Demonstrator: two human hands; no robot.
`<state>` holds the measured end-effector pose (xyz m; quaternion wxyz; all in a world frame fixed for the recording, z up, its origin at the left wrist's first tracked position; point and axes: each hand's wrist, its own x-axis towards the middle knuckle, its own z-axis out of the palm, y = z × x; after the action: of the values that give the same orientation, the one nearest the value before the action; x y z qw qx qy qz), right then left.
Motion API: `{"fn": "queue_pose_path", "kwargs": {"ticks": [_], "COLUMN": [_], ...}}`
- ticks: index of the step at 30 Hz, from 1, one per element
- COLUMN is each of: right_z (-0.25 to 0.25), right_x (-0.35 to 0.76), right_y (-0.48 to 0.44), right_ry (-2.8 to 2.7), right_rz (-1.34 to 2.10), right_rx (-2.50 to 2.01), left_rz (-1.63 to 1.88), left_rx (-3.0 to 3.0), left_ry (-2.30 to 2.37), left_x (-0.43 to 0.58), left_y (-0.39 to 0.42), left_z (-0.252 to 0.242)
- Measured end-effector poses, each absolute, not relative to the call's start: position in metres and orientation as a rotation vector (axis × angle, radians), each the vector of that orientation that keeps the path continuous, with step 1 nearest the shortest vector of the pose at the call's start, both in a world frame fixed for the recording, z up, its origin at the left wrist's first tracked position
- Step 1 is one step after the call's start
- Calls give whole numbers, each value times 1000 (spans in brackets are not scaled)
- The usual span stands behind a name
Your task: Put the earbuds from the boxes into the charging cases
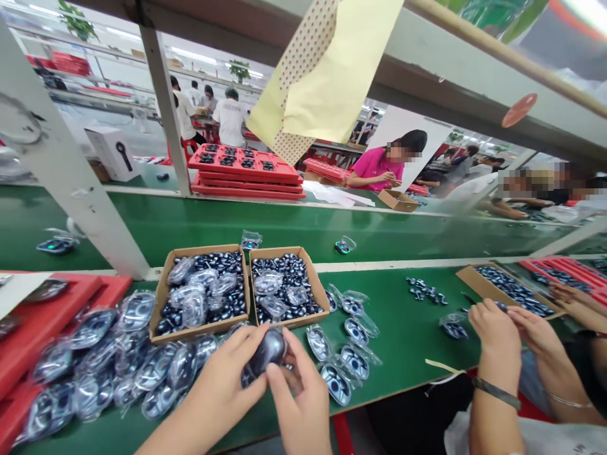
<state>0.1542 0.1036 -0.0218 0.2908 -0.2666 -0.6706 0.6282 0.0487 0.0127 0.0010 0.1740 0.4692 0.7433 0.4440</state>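
A dark, shiny earbud charging case (271, 351) is held between my two hands over the front of the green bench. The fingers and thumb of my left hand (232, 370) close around its left side. My right hand (303, 395) grips it from the right, thumb against its lower edge. Just beyond are two cardboard boxes, a left box (156, 316) and a right box (327, 297), full of small dark earbuds with some clear-lidded cases on top. Right of my hands lie several open cases (336, 383) with clear lids. A pile of closed cases (156, 366) spreads to my left.
Red trays (71, 328) border the pile at far left. Behind the boxes, a green conveyor belt (294, 221) carries a few cases. Close on the right, a co-worker's hands (502, 322) work beside another earbud box (512, 291). Yellow paper (327, 82) hangs from the overhead shelf.
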Motion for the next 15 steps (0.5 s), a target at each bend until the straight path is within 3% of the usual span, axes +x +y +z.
{"fn": "queue_pose_path", "kwargs": {"ticks": [5,15], "right_z": [-19,-27], "right_x": [143,152], "right_y": [97,97], "right_ry": [-1808,-2163], "right_rz": [1832,1543], "right_rx": [-589,-500], "left_rz": [1484,1465], "left_rx": [1028,1087], "left_ry": [1709,1686], "left_x": [39,40], "left_y": [-2,-8], "left_z": [-6,-12]}}
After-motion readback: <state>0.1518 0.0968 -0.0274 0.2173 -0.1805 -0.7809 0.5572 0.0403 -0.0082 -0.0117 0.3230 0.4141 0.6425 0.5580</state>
